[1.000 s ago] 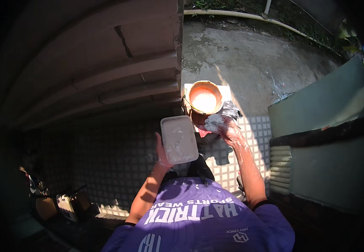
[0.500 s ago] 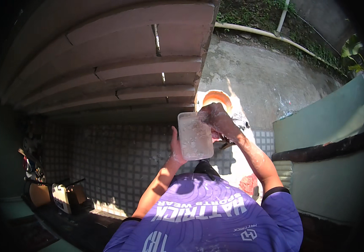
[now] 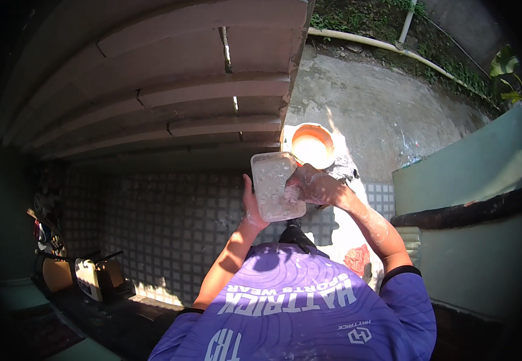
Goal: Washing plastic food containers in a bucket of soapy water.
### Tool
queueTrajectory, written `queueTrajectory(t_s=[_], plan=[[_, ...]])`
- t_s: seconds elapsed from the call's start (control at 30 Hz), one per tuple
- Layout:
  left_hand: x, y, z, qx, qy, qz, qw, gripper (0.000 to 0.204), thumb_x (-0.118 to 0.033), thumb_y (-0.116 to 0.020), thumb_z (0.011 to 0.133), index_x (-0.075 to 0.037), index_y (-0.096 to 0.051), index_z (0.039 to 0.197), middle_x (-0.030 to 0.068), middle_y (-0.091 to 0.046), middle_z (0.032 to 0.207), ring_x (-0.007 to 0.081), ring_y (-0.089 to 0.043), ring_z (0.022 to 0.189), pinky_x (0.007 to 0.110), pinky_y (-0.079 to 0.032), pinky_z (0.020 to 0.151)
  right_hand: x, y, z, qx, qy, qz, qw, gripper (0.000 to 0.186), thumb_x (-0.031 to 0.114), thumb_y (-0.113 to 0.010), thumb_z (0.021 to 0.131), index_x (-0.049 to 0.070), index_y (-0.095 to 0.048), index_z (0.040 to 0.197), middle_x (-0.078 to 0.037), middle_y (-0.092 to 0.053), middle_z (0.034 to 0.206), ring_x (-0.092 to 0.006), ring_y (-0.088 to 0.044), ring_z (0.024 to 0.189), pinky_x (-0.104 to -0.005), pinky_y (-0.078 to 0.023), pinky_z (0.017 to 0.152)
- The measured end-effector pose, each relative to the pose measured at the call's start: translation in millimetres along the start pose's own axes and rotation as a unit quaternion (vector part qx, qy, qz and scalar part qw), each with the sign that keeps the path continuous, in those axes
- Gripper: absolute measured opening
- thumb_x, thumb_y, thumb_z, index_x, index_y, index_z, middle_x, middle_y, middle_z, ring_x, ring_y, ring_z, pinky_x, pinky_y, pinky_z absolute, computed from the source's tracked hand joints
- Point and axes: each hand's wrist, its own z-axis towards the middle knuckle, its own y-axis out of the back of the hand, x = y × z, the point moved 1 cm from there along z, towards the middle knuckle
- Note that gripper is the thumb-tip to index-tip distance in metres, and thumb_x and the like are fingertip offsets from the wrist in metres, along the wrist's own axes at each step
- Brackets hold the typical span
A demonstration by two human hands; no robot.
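A shallow, rectangular, translucent plastic tub with whitish residue inside is held out in front of me. My left hand grips it from the left and below, thumb up along its side. Over the tub's right edge is my right hand, fingers curled down into it. Something pale and pinkish shows at those fingertips; whether it is a lump of paste or only the fingers, I cannot make out. White smears cover both hands. Just beyond stands an orange bucket, its inside brightly lit by sun.
Pinkish overhead slabs fill the upper left. A tiled floor lies below. To the right stands a pale green wall with a dark band. A reddish cloth lies near my right elbow. Chairs stand at lower left.
My right hand has moved down from in front of the bucket, its fingers now over the tub's inside. The tub has shifted slightly up and left. More of the bucket shows.
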Motion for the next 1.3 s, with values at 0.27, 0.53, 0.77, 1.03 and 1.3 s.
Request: queueTrajectory(t_s=[0.27, 0.53, 0.77, 1.03, 1.3], plan=[[5, -1, -4, 0.007, 0.017, 0.015, 1.000, 0.088, -0.076, -0.026, 0.086, -0.008, -0.040, 0.140, 0.0154, -0.052, 0.130, 0.0330, -0.052, 0.119, 0.049, -0.043, 0.100, 13, 3, -1, 0.048, -0.018, 0.034, 0.998, 0.037, 0.006, -0.076, 0.066, 0.004, -0.069, 0.102, -0.014, -0.069, 0.091, -0.0269, -0.066, 0.089, -0.0344, -0.052, 0.081], [15, 1, -6, -0.047, 0.025, -0.007, 0.999, 0.088, -0.077, -0.033, 0.084, -0.010, -0.041, 0.140, 0.0137, -0.049, 0.136, 0.0326, -0.049, 0.123, 0.049, -0.040, 0.102, -1, -26, 29, -0.132, 0.038, 0.131, 0.982, 0.031, 0.001, -0.068, 0.067, -0.001, -0.068, 0.098, -0.018, -0.068, 0.082, -0.0290, -0.066, 0.077, -0.0361, -0.052, 0.071], [16, 4, -13, -0.072, 0.019, 0.002, 0.997, 0.087, -0.077, -0.034, 0.084, -0.009, -0.041, 0.140, 0.0138, -0.050, 0.136, 0.0326, -0.050, 0.122, 0.049, -0.041, 0.102, 3, -23, 42, -0.154, 0.085, 0.155, 0.972, 0.023, 0.004, -0.064, 0.072, -0.003, -0.066, 0.094, -0.020, -0.065, 0.082, -0.0316, -0.063, 0.075, -0.0383, -0.050, 0.070], [14, 1, -17, -0.043, 0.009, 0.000, 0.999, 0.090, -0.078, -0.032, 0.084, -0.007, -0.041, 0.139, 0.0155, -0.051, 0.134, 0.0331, -0.052, 0.120, 0.049, -0.041, 0.102, 13, 8, 24, -0.173, 0.086, -0.020, 0.981, 0.022, 0.001, -0.054, 0.082, 0.003, -0.065, 0.102, -0.015, -0.062, 0.099, -0.0319, -0.058, 0.100, -0.0400, -0.048, 0.087], [11, 2, -18, -0.067, 0.012, 0.027, 0.997, 0.096, -0.081, -0.029, 0.082, -0.005, -0.041, 0.138, 0.0162, -0.051, 0.134, 0.0327, -0.051, 0.121, 0.049, -0.041, 0.103, -3, 10, 13, -0.076, 0.088, -0.060, 0.991, 0.031, 0.002, -0.057, 0.081, 0.006, -0.064, 0.110, -0.012, -0.063, 0.108, -0.0306, -0.057, 0.106, -0.0390, -0.047, 0.091]])
